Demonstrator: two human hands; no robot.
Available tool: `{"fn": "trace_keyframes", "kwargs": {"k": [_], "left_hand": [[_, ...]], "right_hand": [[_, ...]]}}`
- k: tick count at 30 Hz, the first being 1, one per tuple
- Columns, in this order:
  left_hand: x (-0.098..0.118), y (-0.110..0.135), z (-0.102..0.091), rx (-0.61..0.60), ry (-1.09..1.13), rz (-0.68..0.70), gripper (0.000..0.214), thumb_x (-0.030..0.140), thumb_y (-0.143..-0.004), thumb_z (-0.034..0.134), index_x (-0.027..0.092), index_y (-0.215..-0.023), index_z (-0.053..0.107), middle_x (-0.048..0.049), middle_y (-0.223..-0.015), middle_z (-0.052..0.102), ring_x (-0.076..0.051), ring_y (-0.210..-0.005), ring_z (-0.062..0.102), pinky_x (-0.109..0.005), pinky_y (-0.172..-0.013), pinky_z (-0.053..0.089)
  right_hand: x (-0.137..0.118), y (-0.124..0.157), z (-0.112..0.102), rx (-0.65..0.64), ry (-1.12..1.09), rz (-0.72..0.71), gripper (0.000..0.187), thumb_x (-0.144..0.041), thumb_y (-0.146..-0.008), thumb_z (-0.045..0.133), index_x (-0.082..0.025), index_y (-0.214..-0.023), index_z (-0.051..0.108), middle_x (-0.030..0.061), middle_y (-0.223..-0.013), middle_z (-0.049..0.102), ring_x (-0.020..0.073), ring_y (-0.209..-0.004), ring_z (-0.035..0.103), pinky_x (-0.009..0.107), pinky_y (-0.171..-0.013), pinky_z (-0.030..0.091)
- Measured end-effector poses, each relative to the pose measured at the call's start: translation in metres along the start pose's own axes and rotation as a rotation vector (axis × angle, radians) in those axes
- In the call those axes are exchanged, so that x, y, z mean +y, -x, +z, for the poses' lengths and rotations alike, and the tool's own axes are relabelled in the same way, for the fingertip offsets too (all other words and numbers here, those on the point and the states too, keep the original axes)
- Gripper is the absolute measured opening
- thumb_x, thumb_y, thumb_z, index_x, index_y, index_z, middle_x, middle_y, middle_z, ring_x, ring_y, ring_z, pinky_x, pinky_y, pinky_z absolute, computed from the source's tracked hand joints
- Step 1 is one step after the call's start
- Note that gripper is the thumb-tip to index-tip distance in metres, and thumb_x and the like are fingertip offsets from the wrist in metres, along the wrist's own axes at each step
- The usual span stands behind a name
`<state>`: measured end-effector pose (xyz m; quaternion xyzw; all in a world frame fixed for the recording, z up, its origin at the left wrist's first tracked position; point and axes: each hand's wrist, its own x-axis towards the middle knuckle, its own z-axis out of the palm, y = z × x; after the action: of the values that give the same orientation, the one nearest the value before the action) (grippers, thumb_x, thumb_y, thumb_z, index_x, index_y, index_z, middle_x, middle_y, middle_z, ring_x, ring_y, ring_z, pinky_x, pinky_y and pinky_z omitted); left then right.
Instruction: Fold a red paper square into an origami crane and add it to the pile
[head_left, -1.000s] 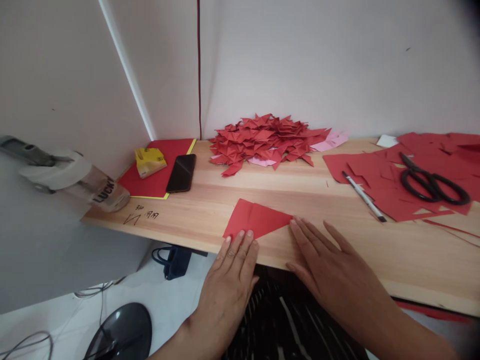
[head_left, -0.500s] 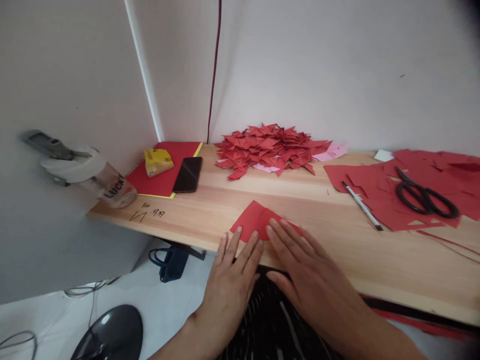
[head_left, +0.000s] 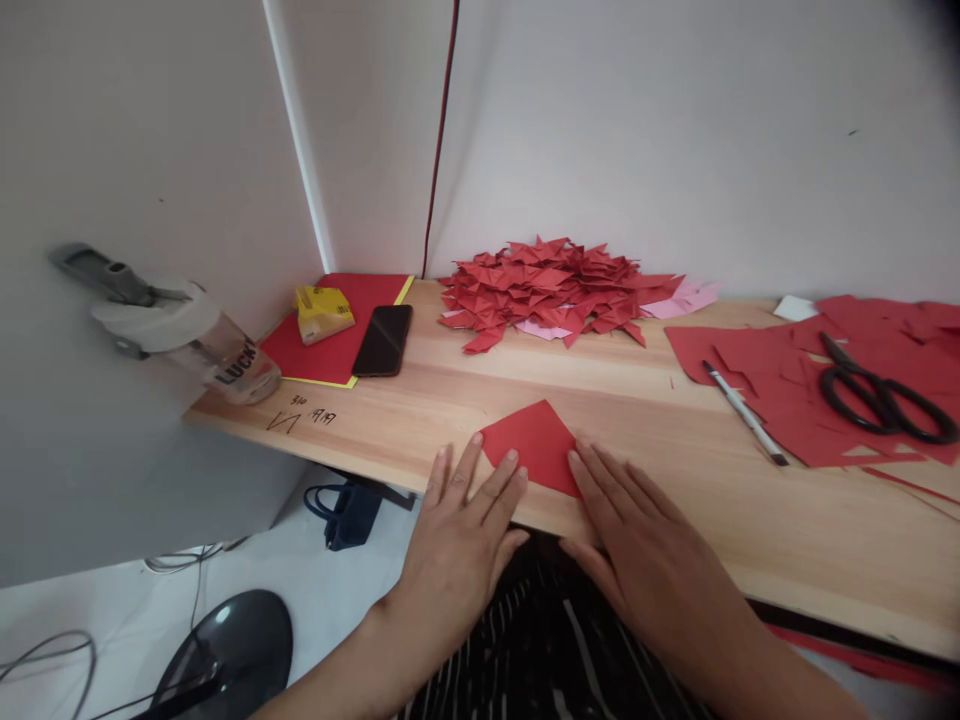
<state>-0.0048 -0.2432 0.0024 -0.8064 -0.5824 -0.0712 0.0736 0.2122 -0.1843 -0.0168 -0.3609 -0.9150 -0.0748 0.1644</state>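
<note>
A folded piece of red paper [head_left: 536, 445] lies flat near the front edge of the wooden desk [head_left: 420, 400], one corner pointing away from me. My left hand [head_left: 472, 520] rests on its left side, fingers stretched out and the tips on the paper. On the right, the fingertips of my right hand [head_left: 630, 510] touch the paper's edge; that hand is flat too, thumb apart. Beyond the paper, against the wall, a heap of folded red paper pieces [head_left: 555, 290] is piled up, with some pink paper [head_left: 682, 298] among it.
Scissors [head_left: 885, 395] and a pen [head_left: 742, 412] lie on red paper sheets [head_left: 757, 355] at the right. A phone [head_left: 382, 340], a yellow packet [head_left: 322, 315] and a clear bottle [head_left: 232, 360] stand or lie at the left. A dark blue bag [head_left: 349, 515] is below the desk.
The red paper has turned and now shows a smooth face with a different outline. My right hand has shifted from on top of it to its right edge. The view has swung slightly left.
</note>
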Motion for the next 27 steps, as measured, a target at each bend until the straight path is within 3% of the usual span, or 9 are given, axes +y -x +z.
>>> {"fn": "trace_keyframes", "kwargs": {"k": [3,7,10,15,20,27], "left_hand": [[-0.002,-0.008,-0.008,-0.009,-0.007,0.018,0.046,0.039,-0.097,0.045,0.024,-0.140,0.048,-0.0008,-0.151,0.043,-0.033,-0.147,0.022,-0.061,-0.116,0.026],[-0.006,-0.022,-0.012,-0.010,-0.033,0.010,0.044,0.040,-0.097,0.042,0.027,-0.138,0.051,-0.0015,-0.156,0.033,-0.034,-0.147,0.020,-0.063,-0.116,0.023],[-0.011,-0.036,-0.009,-0.012,-0.023,0.002,0.042,0.040,-0.098,0.041,0.030,-0.138,0.052,-0.0006,-0.157,0.031,-0.035,-0.147,0.019,-0.064,-0.115,0.023],[-0.018,-0.052,0.002,0.008,0.017,-0.035,0.043,0.038,-0.097,0.044,0.031,-0.139,0.051,-0.0045,-0.155,0.035,-0.037,-0.146,0.024,-0.064,-0.114,0.023],[-0.021,-0.050,0.007,0.059,0.088,-0.091,0.044,0.036,-0.096,0.046,0.026,-0.139,0.051,-0.0071,-0.152,0.041,-0.034,-0.145,0.028,-0.062,-0.115,0.023],[-0.019,-0.038,0.004,0.094,0.280,0.070,0.036,0.020,-0.096,0.046,0.019,-0.129,0.058,-0.0076,-0.138,0.057,-0.025,-0.138,0.043,-0.052,-0.115,0.031]], "right_hand": [[-0.008,0.016,-0.006,0.003,0.024,-0.028,0.065,-0.045,-0.094,0.044,-0.003,-0.143,0.042,0.0197,-0.149,0.043,0.0279,-0.137,0.043,0.047,-0.107,0.042],[-0.017,0.027,-0.017,-0.002,0.020,-0.128,0.062,-0.042,-0.091,0.050,-0.007,-0.142,0.045,0.0138,-0.150,0.044,0.0253,-0.137,0.043,0.044,-0.105,0.043],[-0.025,0.023,-0.021,0.001,-0.005,-0.196,0.061,-0.038,-0.089,0.052,-0.008,-0.142,0.047,0.0118,-0.150,0.044,0.0240,-0.136,0.043,0.041,-0.104,0.042],[-0.037,0.009,-0.016,0.058,-0.056,-0.165,0.052,-0.035,-0.090,0.051,-0.009,-0.134,0.056,0.0106,-0.142,0.055,0.0232,-0.132,0.048,0.040,-0.106,0.040],[-0.042,0.002,-0.014,0.077,-0.093,-0.120,0.051,-0.039,-0.094,0.046,-0.008,-0.134,0.057,0.0115,-0.141,0.055,0.0226,-0.131,0.049,0.039,-0.106,0.041],[-0.043,0.002,-0.012,0.020,-0.160,-0.097,0.054,-0.042,-0.095,0.045,-0.009,-0.137,0.054,0.0125,-0.144,0.051,0.0245,-0.134,0.047,0.042,-0.107,0.040]]}}
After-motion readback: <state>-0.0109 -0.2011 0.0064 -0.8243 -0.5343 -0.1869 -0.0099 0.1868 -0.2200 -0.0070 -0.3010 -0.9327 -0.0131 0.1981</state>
